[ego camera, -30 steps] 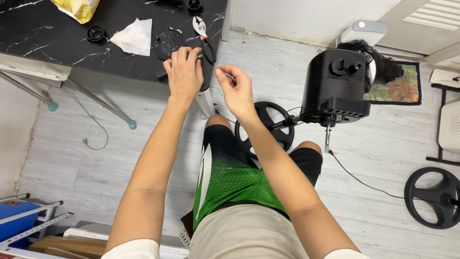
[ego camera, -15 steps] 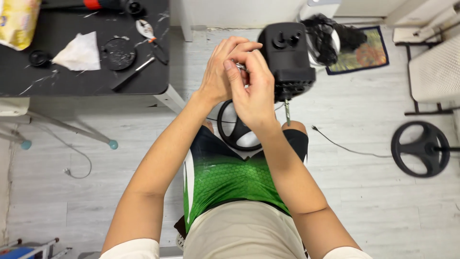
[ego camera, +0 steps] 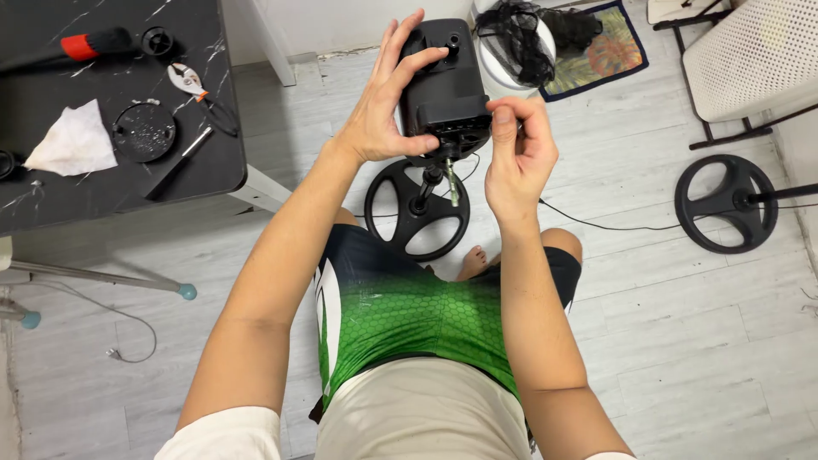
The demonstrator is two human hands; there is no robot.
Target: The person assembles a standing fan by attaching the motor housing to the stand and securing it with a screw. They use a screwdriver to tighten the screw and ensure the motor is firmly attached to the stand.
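Head cam view: the left hand (ego camera: 382, 111) is now wrapped around the side of the black motor housing (ego camera: 443, 81), fingers spread wide across its top, steadying it over the round black base (ego camera: 417, 209) on the floor. The right hand (ego camera: 520, 158) has come up to the housing's lower edge, fingertips pinched narrow on something tiny; can't tell what, maybe a screw. Half a second ago both hands were bunched together in front of it, so looks like fitting has started. Pliers (ego camera: 194, 85), a round black lid (ego camera: 143, 132) and a tissue (ego camera: 72, 140) sit on the dark table (ego camera: 213, 166) off to the left.
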